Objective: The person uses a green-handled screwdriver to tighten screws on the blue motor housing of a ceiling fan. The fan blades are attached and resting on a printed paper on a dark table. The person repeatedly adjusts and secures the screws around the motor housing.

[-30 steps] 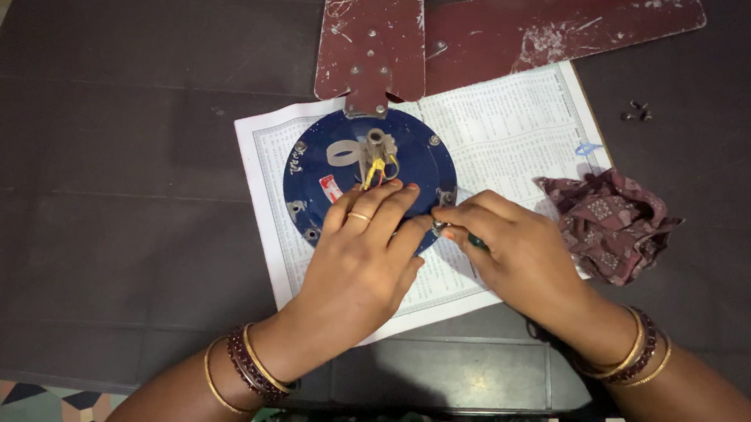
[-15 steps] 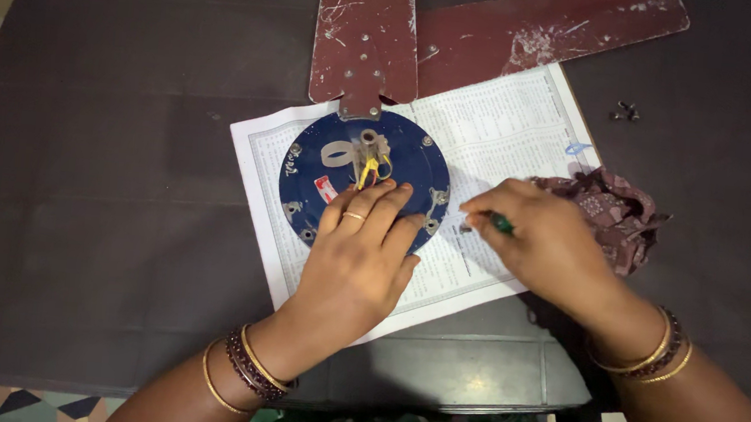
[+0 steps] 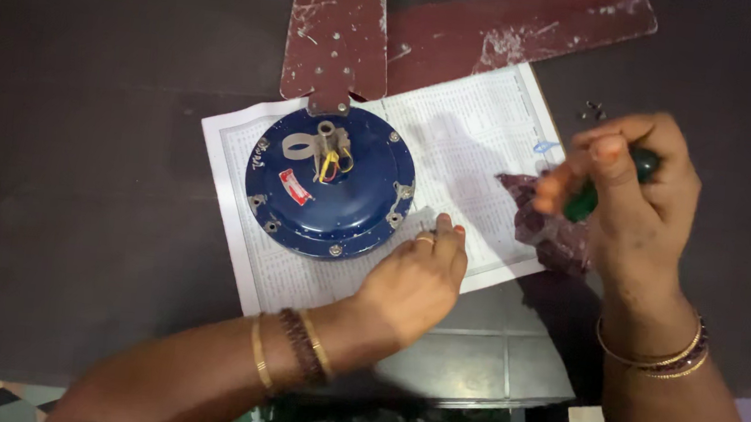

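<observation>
A round blue fan motor housing (image 3: 331, 184) lies on a printed paper sheet (image 3: 481, 139), with yellow wires at its hub. My left hand (image 3: 415, 278) rests on the paper just right of and below the housing, fingers curled, holding nothing. My right hand (image 3: 635, 193) is raised to the right, closed around a dark green tool handle (image 3: 586, 200), a blurred screwdriver by the look of it. A dark red patterned cloth (image 3: 550, 231) lies under that hand at the paper's right edge.
Two worn red-brown fan blades (image 3: 337, 27) (image 3: 518, 29) lie at the top; one meets the housing. Several small screws (image 3: 593, 110) sit on the dark tabletop (image 3: 80, 167) at upper right. A grey metal ledge (image 3: 471, 355) is at the near edge.
My right hand lifted off the housing and swung right and up with the green tool. My left hand slid off the housing down onto the paper.
</observation>
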